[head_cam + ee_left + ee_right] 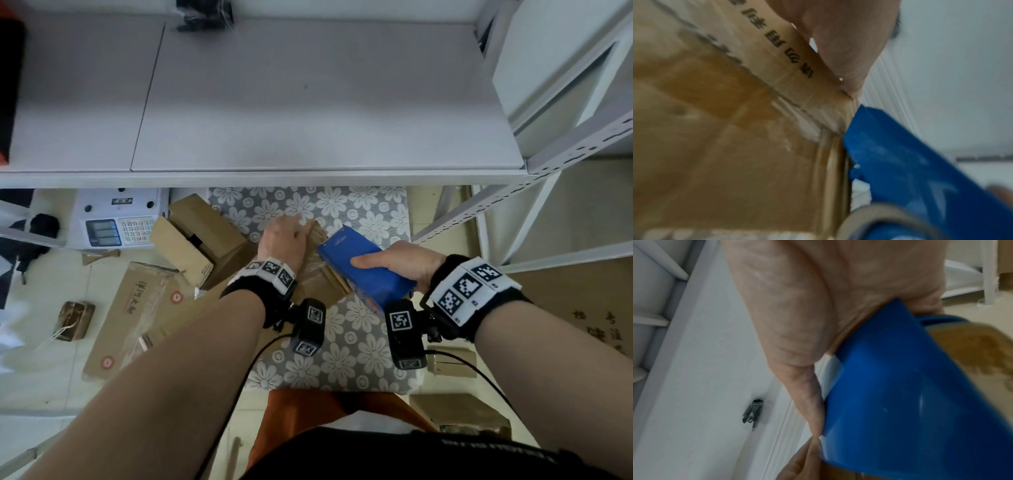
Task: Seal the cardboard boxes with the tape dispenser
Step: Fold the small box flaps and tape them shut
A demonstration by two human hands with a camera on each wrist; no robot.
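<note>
A small brown cardboard box (320,270) lies on a stool with a flowered cover (359,346). My left hand (286,240) lies over the box's far end, fingers curled over its edge, holding it down. My right hand (397,262) grips a blue tape dispenser (363,267), which sits against the box's right side. In the left wrist view the box's taped top (725,138) fills the left, with the blue tape dispenser (920,170) at the box's edge and its tape roll low in the picture. The right wrist view shows my palm wrapped round the blue tape dispenser (910,394).
A grey shelf board (291,102) spans the view above the stool, with white racking (548,144) to the right. On the floor to the left lie several cardboard boxes (198,236), a flattened carton (137,308) and a white scale (116,219). More boxes (459,411) sit lower right.
</note>
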